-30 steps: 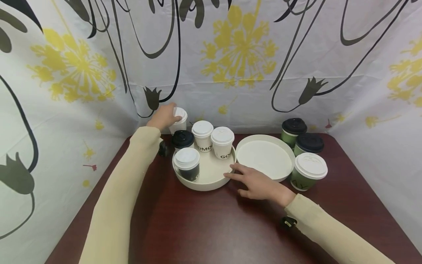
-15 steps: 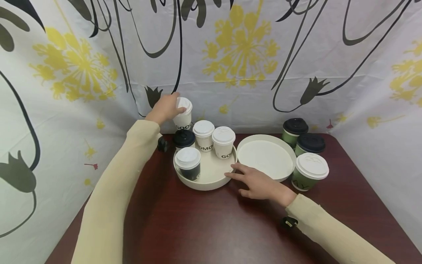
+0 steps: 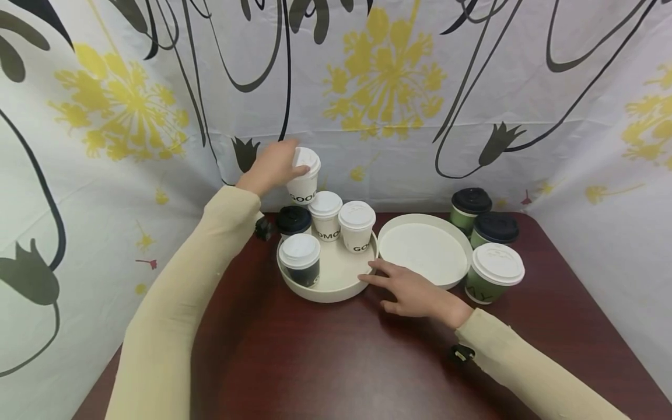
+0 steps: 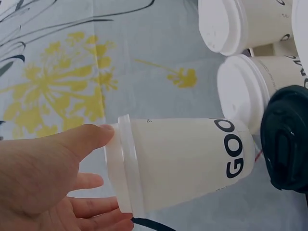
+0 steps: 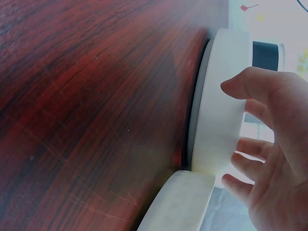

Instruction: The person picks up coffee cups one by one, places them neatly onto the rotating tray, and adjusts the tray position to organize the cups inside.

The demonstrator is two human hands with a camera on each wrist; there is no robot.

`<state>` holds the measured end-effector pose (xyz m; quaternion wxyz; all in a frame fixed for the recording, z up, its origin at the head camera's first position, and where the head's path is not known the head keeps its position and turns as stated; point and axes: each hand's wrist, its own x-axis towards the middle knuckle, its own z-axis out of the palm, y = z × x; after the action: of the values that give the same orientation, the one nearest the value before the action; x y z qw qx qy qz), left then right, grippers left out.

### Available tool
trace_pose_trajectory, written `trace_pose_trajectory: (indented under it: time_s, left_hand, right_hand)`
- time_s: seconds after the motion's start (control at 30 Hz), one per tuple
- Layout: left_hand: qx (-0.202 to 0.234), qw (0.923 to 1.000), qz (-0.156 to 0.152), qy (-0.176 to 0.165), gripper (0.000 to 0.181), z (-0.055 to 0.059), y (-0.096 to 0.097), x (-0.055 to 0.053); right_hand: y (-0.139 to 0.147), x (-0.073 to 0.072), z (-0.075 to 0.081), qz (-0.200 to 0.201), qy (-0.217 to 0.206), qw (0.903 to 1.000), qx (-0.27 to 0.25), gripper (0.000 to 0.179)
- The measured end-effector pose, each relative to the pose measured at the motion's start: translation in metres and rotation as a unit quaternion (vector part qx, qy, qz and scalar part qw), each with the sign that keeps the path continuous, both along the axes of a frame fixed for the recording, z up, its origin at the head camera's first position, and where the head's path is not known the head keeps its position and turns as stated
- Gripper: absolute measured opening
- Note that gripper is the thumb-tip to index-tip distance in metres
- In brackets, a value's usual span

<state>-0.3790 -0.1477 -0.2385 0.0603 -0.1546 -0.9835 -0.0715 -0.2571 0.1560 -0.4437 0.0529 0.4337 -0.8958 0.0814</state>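
Note:
My left hand (image 3: 270,167) holds a white paper cup (image 3: 303,188) by its white lid, raised behind the left tray. In the left wrist view, the thumb presses one side of the lid (image 4: 123,163) and fingers reach round the other; dark letters mark the cup. The round cream tray (image 3: 326,296) carries two white cups (image 3: 357,224), a white-lidded dark-banded cup (image 3: 301,262) and a black-lidded cup (image 3: 293,221). At this tray's right rim is my right hand (image 3: 412,291), its fingers extended and spread; whether the thumb touches the wall cannot be told.
A second round cream tray (image 3: 420,251) sits against the first on its right. Beside it stand two green cups with black lids (image 3: 471,201) and a green cup with a white lid (image 3: 493,274). Patterned cloth (image 3: 399,169) surrounds the dark wooden table (image 3: 315,361).
My left hand has lifted the white cup from behind the left tray and moved it up and rightward, above the cups at the tray's back. The right hand has stayed at the rim.

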Motion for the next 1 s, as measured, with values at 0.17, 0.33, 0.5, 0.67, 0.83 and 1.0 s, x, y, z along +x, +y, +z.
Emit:
trace_pose_trajectory:
  time_s: [0.17,0.33,0.5,0.67,0.83,1.0]
  left_hand:
    - [-0.010,0.9999,-0.006,-0.011,0.071,0.006,0.010,0.009]
    - [-0.015,0.9993,-0.029,-0.018,0.074,0.011,0.021,0.020]
    - [-0.019,0.9981,-0.057,-0.015,0.074,0.011,0.028,0.031]
    - [-0.020,0.9971,-0.073,-0.008,0.074,0.007,0.032,0.042]
    - [-0.015,0.9963,-0.084,-0.006,0.074,0.005,0.036,0.053]
    - [-0.006,0.9950,-0.099,-0.008,0.073,0.004,0.038,0.063]
  right_hand:
    - [0.000,0.000,0.000,0.001,0.000,1.0000,-0.002,0.067]
    - [0.000,0.000,-0.001,0.000,0.001,1.0000,-0.003,0.067]
    - [0.000,0.000,-0.001,-0.002,-0.001,1.0000,-0.004,0.066]
    - [0.000,0.000,0.000,-0.002,-0.001,1.0000,-0.005,0.066]
    - [0.000,0.001,0.001,-0.002,-0.004,1.0000,-0.004,0.066]
    - [0.000,0.000,0.001,-0.004,-0.006,1.0000,-0.003,0.066]
